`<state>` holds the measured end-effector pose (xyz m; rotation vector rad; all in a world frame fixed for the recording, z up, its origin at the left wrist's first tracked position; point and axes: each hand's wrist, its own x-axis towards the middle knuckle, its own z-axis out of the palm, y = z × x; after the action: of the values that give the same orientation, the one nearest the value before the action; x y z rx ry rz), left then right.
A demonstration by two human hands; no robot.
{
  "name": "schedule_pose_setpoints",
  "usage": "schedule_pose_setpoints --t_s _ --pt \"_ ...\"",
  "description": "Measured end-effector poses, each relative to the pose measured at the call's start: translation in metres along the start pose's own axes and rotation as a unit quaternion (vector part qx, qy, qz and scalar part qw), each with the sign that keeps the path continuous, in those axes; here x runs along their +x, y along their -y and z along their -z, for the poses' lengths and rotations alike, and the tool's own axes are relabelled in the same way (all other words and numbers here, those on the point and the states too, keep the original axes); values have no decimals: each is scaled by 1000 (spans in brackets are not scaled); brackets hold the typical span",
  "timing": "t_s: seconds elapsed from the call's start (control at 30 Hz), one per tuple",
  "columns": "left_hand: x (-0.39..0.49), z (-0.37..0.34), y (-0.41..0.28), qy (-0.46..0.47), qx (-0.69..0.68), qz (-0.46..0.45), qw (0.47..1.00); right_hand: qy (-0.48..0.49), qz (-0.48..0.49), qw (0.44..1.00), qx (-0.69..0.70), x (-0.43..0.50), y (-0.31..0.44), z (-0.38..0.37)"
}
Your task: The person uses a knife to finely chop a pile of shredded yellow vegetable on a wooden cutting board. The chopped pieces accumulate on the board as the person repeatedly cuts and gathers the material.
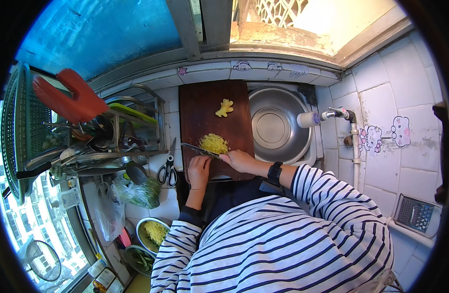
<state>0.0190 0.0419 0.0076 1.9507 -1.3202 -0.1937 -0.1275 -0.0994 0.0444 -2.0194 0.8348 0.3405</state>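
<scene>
My right hand (240,160) is closed around the handle of a kitchen knife (199,149). The blade points left across a dark brown cutting board (217,124), along the near side of a pile of finely chopped yellow ginger (214,143). Just below the blade, my left hand (199,170) has its fingertips close to the metal; whether something lies under them cannot be told. A peeled piece of ginger root (224,108) rests farther up the board.
A steel basin (275,124) stands right of the board, beneath a tap (338,112). Scissors (168,170), bagged greens (144,192) and a bowl of yellow shreds (140,234) lie to the left. A utensil rack (160,121) holds a red silicone mitt (72,99).
</scene>
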Motion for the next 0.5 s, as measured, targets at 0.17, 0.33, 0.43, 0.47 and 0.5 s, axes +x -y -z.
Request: schedule_pose_setpoints --t_s 0.17,0.33,0.43,0.47,0.5 --pt "-7 18 -14 1 -39 35 999 19 -3 1000 22 -11 -5 18" --pt "-11 25 -10 33 6 -9 999 19 8 1000 22 -21 -3 28" --pt "-8 16 -4 23 8 -26 999 22 5 1000 11 -26 -3 28" --pt "-7 13 -3 19 9 -34 999 19 4 1000 6 -27 -3 27" --pt "-6 10 -2 20 11 -27 999 17 2 1000 1 -28 -3 26"
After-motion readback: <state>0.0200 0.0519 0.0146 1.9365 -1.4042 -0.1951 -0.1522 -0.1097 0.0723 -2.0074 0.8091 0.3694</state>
